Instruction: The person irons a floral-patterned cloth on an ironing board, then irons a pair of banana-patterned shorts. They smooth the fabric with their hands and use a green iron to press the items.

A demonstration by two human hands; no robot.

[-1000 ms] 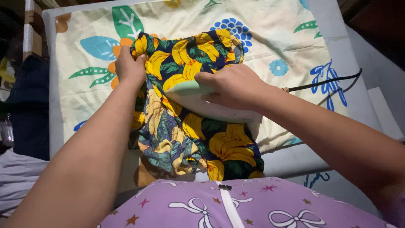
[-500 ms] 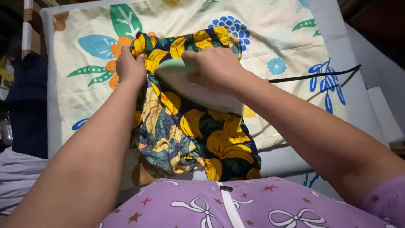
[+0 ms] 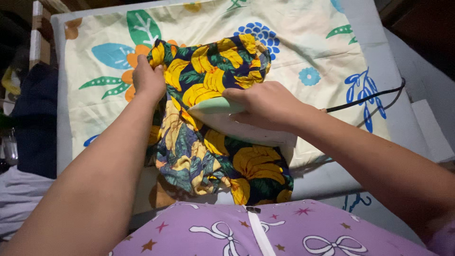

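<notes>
Two hands are working over the floral cover sheet (image 3: 303,52), which is spreading across the ironing board (image 3: 407,118) from the left edge to the far right. On it, the dark garment with yellow blooms (image 3: 208,156) is lying lengthwise, its near end hanging toward your purple star-printed top (image 3: 265,232). Your right hand (image 3: 265,106) is clenching the handle of the pale green iron (image 3: 222,114) and is now sitting a little nearer to you and further right than half a second ago, when the iron was lying higher on the cloth — so you are drawing the iron back toward yourself, and the far part of the garment is showing flatter for it. Your left hand (image 3: 148,78) is still pinching the far left corner of the garment, holding it taut against the pull. A black cord (image 3: 365,100) is trailing from behind your right wrist off to the right edge of the board.

As for packages, labels and signs — none is showing plainly. A white flat thing (image 3: 431,130) is lying at the right beyond the board, and dark bundled things (image 3: 28,118) are sitting at the left; what they are, you cannot tell.
</notes>
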